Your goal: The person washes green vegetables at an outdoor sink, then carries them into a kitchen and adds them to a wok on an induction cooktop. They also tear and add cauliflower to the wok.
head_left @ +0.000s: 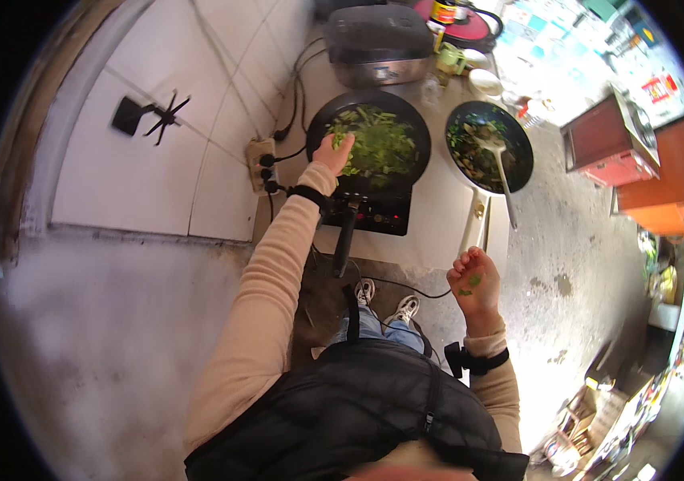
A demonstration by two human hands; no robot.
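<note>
The desk (438, 216) is a pale worktop running away from the person, with a tiled wall (157, 144) to its left and a rough grey floor (566, 264) to its right. Taking the black frying pan (406, 120) as the landmark: it sits on a dark cooktop (382, 212) on the desk, its long black handle (344, 240) pointing back toward the person, and it is filled with chopped green leaves (378, 144).

Behind the pan stands a dark, box-shaped cooker (378, 40) with a shiny metal base. To the pan's right, just beside it, is a second dark pan (518, 136) of cooked greens with a pale handle (478, 228), and a light spoon (498, 160) rests in it. To the left of the pan, a white power strip (260, 160) with black plugs lies against the wall. Well to the right of the pan, on the floor side, sits a red box-like appliance (611, 144).

The left hand (332, 152) reaches over the pan's near-left rim, fingers curled down onto the leaves; whether it grips any cannot be told. The right hand (474, 280) is held up in the air, nearer the person than the pan and to its right, loosely closed with a bit of green leaf (474, 281) stuck on it.
</note>
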